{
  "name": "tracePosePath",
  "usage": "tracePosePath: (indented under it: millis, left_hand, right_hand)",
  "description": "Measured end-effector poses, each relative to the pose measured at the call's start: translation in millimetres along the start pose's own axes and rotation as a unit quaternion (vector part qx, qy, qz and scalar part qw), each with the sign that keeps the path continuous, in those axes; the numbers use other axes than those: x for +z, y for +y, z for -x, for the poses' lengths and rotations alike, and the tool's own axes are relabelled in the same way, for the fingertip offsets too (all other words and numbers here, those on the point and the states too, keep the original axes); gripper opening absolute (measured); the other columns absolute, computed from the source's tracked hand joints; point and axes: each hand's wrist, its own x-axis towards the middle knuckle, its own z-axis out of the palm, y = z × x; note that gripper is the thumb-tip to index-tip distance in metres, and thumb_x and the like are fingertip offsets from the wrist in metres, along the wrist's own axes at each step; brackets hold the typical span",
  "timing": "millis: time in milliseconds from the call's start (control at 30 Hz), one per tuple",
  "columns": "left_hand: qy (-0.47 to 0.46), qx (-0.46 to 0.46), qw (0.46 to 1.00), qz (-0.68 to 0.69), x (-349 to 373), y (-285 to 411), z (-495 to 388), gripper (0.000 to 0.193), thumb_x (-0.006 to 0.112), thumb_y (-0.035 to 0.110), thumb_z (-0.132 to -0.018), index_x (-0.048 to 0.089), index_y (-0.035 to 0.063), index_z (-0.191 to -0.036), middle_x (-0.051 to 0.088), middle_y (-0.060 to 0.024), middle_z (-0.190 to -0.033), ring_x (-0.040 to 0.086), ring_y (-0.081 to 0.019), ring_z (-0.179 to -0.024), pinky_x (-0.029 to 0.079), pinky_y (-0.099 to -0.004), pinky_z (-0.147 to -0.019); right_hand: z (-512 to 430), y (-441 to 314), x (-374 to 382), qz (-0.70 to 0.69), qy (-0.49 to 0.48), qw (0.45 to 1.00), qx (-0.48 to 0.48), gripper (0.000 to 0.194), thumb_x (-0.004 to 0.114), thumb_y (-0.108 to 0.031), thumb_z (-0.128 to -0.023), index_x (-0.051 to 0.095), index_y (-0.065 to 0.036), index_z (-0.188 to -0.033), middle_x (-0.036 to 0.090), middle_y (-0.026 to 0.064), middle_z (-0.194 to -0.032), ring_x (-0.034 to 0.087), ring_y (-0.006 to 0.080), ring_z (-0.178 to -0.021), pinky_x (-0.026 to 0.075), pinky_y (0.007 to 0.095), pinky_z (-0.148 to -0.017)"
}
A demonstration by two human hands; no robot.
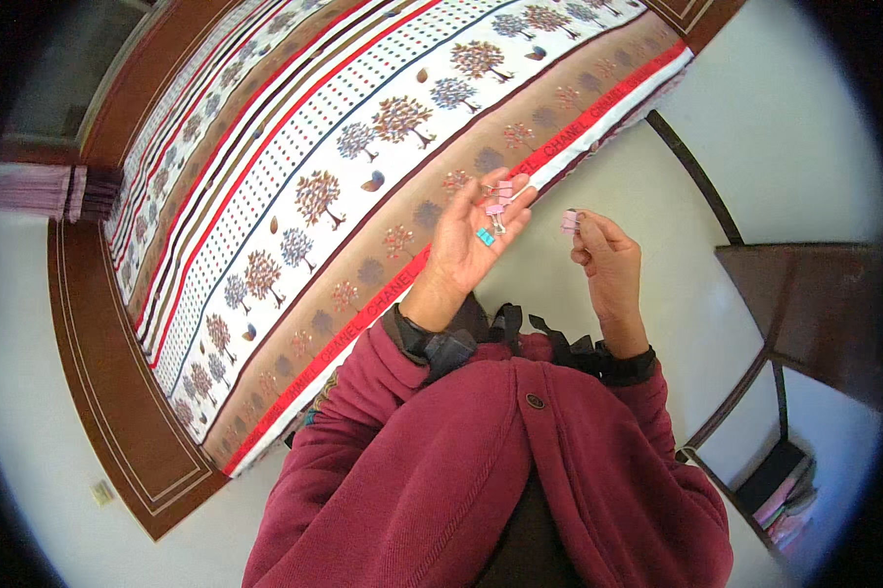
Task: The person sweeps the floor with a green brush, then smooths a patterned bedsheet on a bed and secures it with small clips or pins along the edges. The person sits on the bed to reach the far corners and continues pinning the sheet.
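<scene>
My left hand point(456, 239) is turned palm up, its fingers slightly curled, with small binder clips resting on it. A pink binder clip point(505, 190) lies across the fingers. Just below it is a second pink clip point(494, 210) with its wire handles showing. A teal binder clip point(485, 237) rests nearer the palm. To the right, and apart from the left hand, my right hand point(610, 257) pinches another pink binder clip point(569, 223) between thumb and fingertips. Part of that clip is hidden behind the fingers.
A bed with a tree-patterned, striped bedspread point(405, 158) fills the upper left, inside a brown wooden frame point(107, 397). Pale floor point(677, 191) with dark border strips point(695, 176) lies to the right. A dark brown panel point(802, 316) stands at far right.
</scene>
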Motion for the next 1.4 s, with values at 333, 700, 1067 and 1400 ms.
tracePosePath:
  millis: [333,700,1067,1400]
  left_hand:
    - [0.218,0.151,0.821,-0.505,-47.3,81.3,-143.7,0.040,0.049,0.029,-0.092,0.047,0.0042,-0.124,0.045,-0.0092,-0.127,0.046,-0.0206,-0.113,0.036,-0.0347,-0.094]
    - [-0.130,-0.044,0.893,-0.429,68.8,10.9,-235.3,0.029,0.053,0.021,-0.092,0.056,-0.0013,-0.110,0.062,-0.0077,-0.098,0.059,-0.0126,-0.087,0.049,-0.0262,-0.077]
    - [-0.104,-0.043,0.881,-0.458,69.4,-14.1,-282.0,0.024,0.064,0.006,-0.083,0.059,-0.0045,-0.103,0.064,-0.0083,-0.092,0.062,-0.0131,-0.083,0.051,-0.0246,-0.074]
    - [-0.091,0.014,0.869,-0.487,100.9,-53.9,-300.6,0.019,0.060,0.001,-0.085,0.059,-0.0023,-0.103,0.063,-0.0058,-0.094,0.060,-0.0101,-0.088,0.049,-0.0231,-0.078]
  right_hand:
    - [-76.6,-42.7,-26.4,0.081,0.039,0.991,-0.095,0.020,0.063,-0.012,-0.086,0.063,0.001,-0.100,0.058,-0.0008,-0.077,0.050,0.0055,-0.065,0.041,0.0186,-0.058]
    - [-180.6,-84.8,-16.0,0.409,0.097,0.846,-0.329,0.030,0.070,0.000,-0.072,0.062,-0.003,-0.101,0.058,0.0077,-0.090,0.056,0.0122,-0.066,0.047,0.0220,-0.057]
    - [-213.2,-91.8,-49.6,0.284,0.144,0.936,-0.151,0.011,0.060,-0.006,-0.086,0.065,-0.001,-0.094,0.061,0.0038,-0.079,0.056,0.0086,-0.068,0.046,0.0216,-0.060]
    - [-245.5,-108.2,-108.9,0.068,0.093,0.988,-0.107,0.015,0.060,-0.011,-0.088,0.065,0.003,-0.091,0.062,0.0018,-0.073,0.055,0.0072,-0.062,0.045,0.0205,-0.057]
